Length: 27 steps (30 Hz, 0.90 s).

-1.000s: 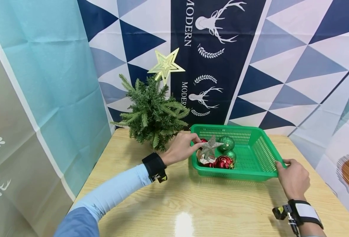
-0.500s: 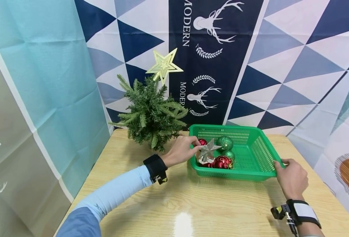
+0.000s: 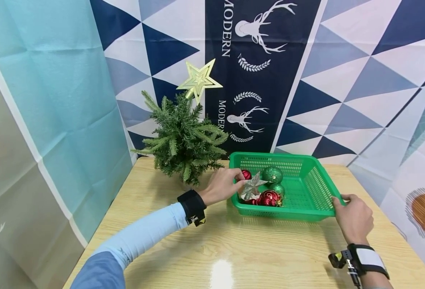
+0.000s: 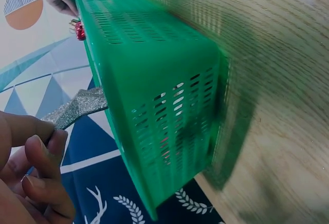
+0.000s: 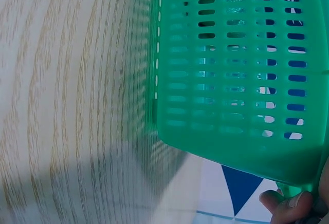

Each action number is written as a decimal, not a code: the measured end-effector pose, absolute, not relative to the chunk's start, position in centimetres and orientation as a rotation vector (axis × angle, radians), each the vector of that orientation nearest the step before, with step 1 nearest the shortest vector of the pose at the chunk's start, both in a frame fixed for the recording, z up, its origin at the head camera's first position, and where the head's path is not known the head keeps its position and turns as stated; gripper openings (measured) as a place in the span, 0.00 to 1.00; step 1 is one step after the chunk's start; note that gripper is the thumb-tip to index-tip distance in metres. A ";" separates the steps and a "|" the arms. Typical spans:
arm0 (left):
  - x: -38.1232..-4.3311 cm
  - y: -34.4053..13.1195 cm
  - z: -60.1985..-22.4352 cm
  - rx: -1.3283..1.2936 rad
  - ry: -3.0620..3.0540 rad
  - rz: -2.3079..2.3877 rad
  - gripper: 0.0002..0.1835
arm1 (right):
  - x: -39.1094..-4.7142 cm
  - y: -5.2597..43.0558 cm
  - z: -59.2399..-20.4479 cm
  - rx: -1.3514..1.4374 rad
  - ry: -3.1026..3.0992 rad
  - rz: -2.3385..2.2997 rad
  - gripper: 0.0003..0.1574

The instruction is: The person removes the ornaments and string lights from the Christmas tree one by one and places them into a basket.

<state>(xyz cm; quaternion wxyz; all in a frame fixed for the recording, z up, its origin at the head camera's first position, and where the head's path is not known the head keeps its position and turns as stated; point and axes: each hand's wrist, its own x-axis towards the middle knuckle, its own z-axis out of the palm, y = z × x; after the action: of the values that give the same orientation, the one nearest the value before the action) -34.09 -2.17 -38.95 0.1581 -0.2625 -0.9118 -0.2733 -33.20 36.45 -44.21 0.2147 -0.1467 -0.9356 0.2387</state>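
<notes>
My left hand (image 3: 222,185) pinches one point of a glittery silver star (image 3: 253,186) between thumb and fingers, over the left end of a green plastic basket (image 3: 288,212). In the left wrist view the star (image 4: 85,106) juts past the basket's rim from the fingertips. With thumb and fingers my right hand (image 3: 354,216) grips the basket's right front corner. Inside the basket, a green glitter ball (image 3: 272,175), a smaller green ball (image 3: 277,189), a red ball (image 3: 246,174) and patterned red ornaments (image 3: 271,198) lie around the star. The star hides part of what lies under it.
A small artificial Christmas tree (image 3: 187,140) with a gold star topper (image 3: 199,81) stands left of the basket, near the left forearm. The wooden table (image 3: 212,245) runs in front. Patterned cloths (image 3: 255,72) hang behind and at the sides.
The silver star has sunk slightly lower into the basket, with my left hand still pinching it. My right hand stays on the corner. The whole head view has shifted slightly.
</notes>
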 end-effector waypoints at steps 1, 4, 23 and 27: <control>-34.1 -2.1 -39.1 -0.747 -2.614 -0.780 0.06 | -33.2 36.4 -44.3 -0.408 -2.595 0.661 0.28; -34.2 -2.1 -39.3 -0.733 -2.635 -0.794 0.05 | -33.2 36.3 -44.3 -0.410 -2.599 0.659 0.28; -33.0 -2.4 -39.1 -0.788 -2.646 -0.902 0.04 | -33.4 36.3 -44.7 -0.382 -2.577 0.659 0.28; -30.5 -3.3 -36.8 -0.892 -2.630 -0.957 0.05 | -33.6 36.5 -44.5 -0.392 -2.576 0.655 0.28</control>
<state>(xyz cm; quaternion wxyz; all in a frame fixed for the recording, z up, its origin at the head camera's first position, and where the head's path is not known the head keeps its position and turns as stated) -30.53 -3.30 -36.75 0.1019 -0.3020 -0.8908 -0.3239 -33.56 36.47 -44.54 0.2256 -0.1421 -0.9341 0.2374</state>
